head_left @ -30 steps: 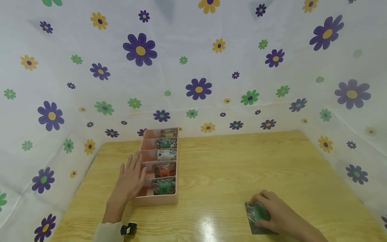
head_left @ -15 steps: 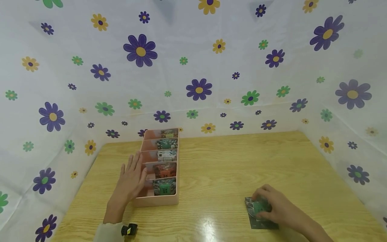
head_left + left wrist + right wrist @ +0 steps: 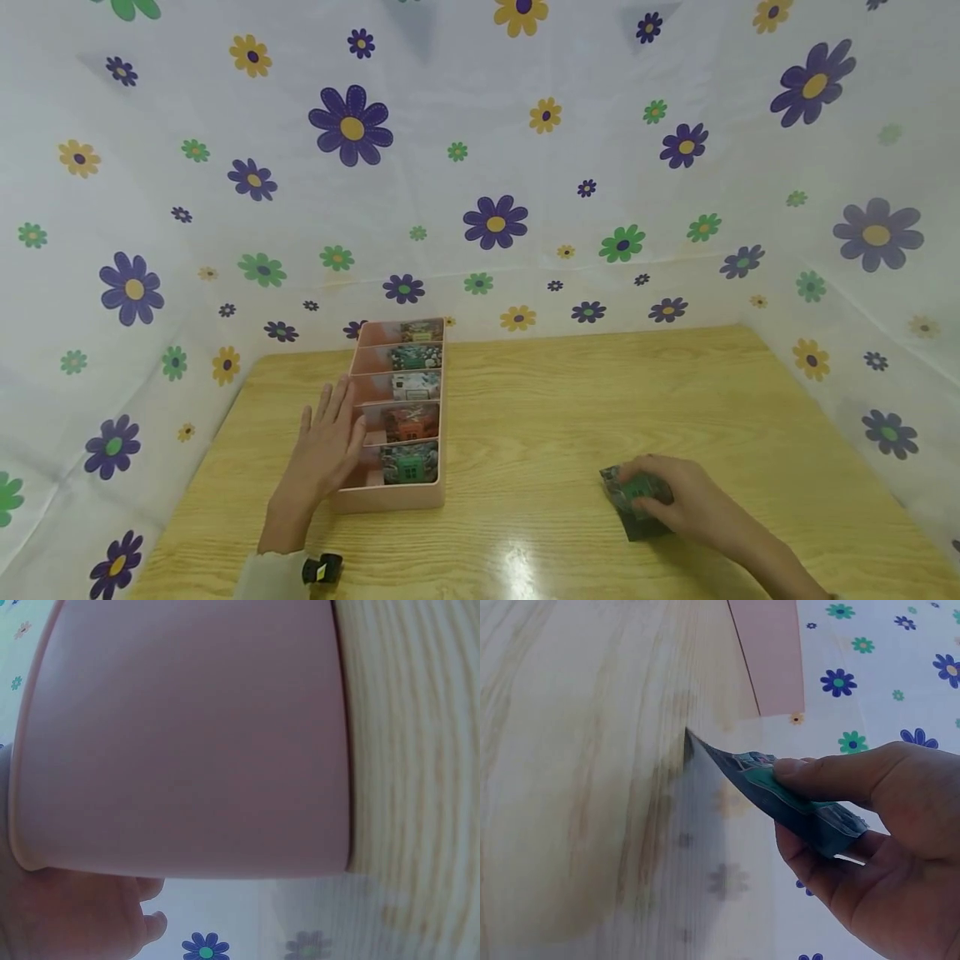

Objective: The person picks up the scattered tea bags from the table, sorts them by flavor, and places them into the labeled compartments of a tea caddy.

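My right hand (image 3: pixel 678 492) pinches a dark green printed packet (image 3: pixel 776 791) between thumb and fingers, at the right front of the table. In the right wrist view the packet bends, its far corner pointing down close over the wood. My left hand (image 3: pixel 318 454) lies with straight fingers along the left side of a pink divided box (image 3: pixel 386 498). The box's pink wall (image 3: pixel 195 742) fills most of the left wrist view. Each of its several compartments holds a printed packet, with a green packet (image 3: pixel 410 462) in the nearest and a red packet (image 3: pixel 410 422) behind it.
The wood-grain table (image 3: pixel 570 417) extends right of the box. A white cloth with flowers (image 3: pixel 585 150) hangs behind and at both sides. A black strap piece (image 3: pixel 322 569) sits by the left sleeve (image 3: pixel 272 577).
My right hand has lifted the packet's near side off the table and moved slightly away from me; the packet now tilts and bends. My left hand and the box stay in place.
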The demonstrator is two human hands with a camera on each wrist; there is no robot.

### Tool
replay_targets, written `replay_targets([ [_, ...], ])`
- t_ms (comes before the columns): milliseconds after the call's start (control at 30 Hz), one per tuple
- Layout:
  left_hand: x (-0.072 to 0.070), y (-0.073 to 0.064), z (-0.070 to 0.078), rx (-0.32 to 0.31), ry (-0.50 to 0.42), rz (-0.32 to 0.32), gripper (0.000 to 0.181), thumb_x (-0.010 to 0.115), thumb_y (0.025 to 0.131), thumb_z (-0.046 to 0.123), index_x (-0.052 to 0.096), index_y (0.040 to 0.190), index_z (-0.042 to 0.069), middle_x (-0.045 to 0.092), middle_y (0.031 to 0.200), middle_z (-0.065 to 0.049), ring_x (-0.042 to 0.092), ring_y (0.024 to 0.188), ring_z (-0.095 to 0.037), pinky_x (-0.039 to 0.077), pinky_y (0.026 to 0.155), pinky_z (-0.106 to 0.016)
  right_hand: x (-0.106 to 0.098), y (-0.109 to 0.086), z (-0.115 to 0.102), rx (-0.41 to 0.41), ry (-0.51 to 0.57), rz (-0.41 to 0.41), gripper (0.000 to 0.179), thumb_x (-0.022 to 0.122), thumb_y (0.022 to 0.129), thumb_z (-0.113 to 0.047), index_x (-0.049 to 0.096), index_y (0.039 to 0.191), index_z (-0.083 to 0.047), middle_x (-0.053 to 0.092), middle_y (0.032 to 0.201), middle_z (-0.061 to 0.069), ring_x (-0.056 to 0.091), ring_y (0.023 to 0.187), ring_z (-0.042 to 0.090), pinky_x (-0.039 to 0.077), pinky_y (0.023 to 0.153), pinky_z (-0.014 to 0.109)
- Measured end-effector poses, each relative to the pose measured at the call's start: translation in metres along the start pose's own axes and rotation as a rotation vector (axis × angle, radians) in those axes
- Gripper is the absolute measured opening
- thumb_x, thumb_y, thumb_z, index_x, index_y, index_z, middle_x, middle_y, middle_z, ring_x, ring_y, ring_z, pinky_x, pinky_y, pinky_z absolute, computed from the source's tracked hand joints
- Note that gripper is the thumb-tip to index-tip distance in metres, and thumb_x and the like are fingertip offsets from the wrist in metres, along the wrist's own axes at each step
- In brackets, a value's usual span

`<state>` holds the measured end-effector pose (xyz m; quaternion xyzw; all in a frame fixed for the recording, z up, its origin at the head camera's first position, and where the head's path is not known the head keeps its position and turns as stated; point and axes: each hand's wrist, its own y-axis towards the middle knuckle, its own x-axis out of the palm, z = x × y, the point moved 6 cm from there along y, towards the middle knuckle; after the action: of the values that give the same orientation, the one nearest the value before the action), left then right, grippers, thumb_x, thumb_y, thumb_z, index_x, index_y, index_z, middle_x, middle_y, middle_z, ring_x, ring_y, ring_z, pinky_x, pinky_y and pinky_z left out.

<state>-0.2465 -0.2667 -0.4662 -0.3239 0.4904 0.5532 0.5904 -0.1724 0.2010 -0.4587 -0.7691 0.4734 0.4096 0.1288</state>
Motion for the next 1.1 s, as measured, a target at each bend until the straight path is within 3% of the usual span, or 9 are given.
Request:
replay_targets([
  [133, 0.001, -0.001, 0.0, 0.012, -0.014, 0.026, 0.064, 0.038, 0.111, 0.029, 0.018, 0.162, -0.003, 0.011, 0.17, -0.019, 0.008, 0.155, -0.044, 0.01, 0.117, -0.072, -0.001, 0.005, -0.005, 0.015, 0.07, 0.017, 0.028, 0.075, 0.09, 0.001, 0.069, 0.115, -0.01, 0.073, 0.114, 0.012, 0.054, 0.063, -0.002, 0.05, 0.052, 0.022],
  [333, 0.003, -0.001, 0.0, 0.028, -0.03, 0.056, 0.064, 0.041, 0.109, 0.028, 0.022, 0.161, -0.005, 0.014, 0.17, -0.02, 0.01, 0.155, -0.045, 0.012, 0.116, -0.073, -0.003, 0.009, -0.011, -0.017, 0.033, 0.086, 0.037, 0.065, 0.089, 0.015, 0.068, 0.118, -0.007, 0.073, 0.117, 0.012, 0.036, 0.055, -0.007, 0.042, 0.046, 0.02],
  [467, 0.003, -0.001, -0.001, 0.026, -0.035, 0.057, 0.064, 0.039, 0.11, 0.028, 0.02, 0.161, -0.004, 0.014, 0.169, -0.021, 0.009, 0.155, -0.045, 0.011, 0.116, -0.073, -0.004, 0.013, -0.013, -0.051, 0.004, 0.125, 0.041, 0.065, 0.086, 0.018, 0.067, 0.119, -0.008, 0.072, 0.116, 0.008, 0.046, 0.065, -0.005, 0.044, 0.051, 0.02],
  [700, 0.001, 0.001, -0.001, 0.002, -0.004, 0.004, 0.064, 0.035, 0.111, 0.03, 0.016, 0.163, -0.002, 0.009, 0.171, -0.019, 0.006, 0.156, -0.043, 0.008, 0.118, -0.071, -0.008, 0.021, -0.017, -0.058, 0.0, 0.195, 0.042, 0.075, 0.084, 0.014, 0.069, 0.118, -0.01, 0.073, 0.116, 0.009, 0.066, 0.083, 0.007, 0.055, 0.059, 0.022],
  [1100, 0.0, 0.001, -0.001, 0.012, -0.013, 0.037, 0.063, 0.039, 0.11, 0.028, 0.021, 0.161, -0.004, 0.013, 0.17, -0.02, 0.01, 0.155, -0.045, 0.012, 0.117, -0.072, -0.006, 0.039, -0.026, -0.066, 0.033, 0.229, 0.038, 0.073, 0.087, 0.012, 0.071, 0.12, -0.008, 0.073, 0.119, 0.009, 0.07, 0.088, 0.015, 0.058, 0.061, 0.023],
])
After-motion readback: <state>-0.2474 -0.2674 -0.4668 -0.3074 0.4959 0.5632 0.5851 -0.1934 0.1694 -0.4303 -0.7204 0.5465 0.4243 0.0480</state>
